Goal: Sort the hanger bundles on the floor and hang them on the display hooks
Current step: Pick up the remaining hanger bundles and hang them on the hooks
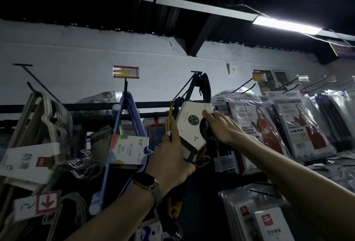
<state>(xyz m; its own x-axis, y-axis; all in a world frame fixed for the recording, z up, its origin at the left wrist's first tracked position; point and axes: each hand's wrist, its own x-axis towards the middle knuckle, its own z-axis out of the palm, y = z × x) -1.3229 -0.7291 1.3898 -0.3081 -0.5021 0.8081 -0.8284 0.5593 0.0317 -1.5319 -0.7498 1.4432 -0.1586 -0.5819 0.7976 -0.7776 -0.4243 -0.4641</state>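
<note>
A bundle of dark hangers with yellow clips, wrapped in a cream card sleeve (189,125), hangs from a black display hook (197,75) at the centre of the wall. My left hand (171,156), with a watch on the wrist, grips the bundle's lower left side. My right hand (222,127) holds the sleeve's right edge, thumb on the card. The hanger hooks loop over the display hook's end.
A blue hanger bundle (126,140) with a colourful label hangs to the left, and pale wire hangers (51,117) further left. An empty hook (25,67) juts out at upper left. Plastic-wrapped packs (265,123) fill the hooks on the right.
</note>
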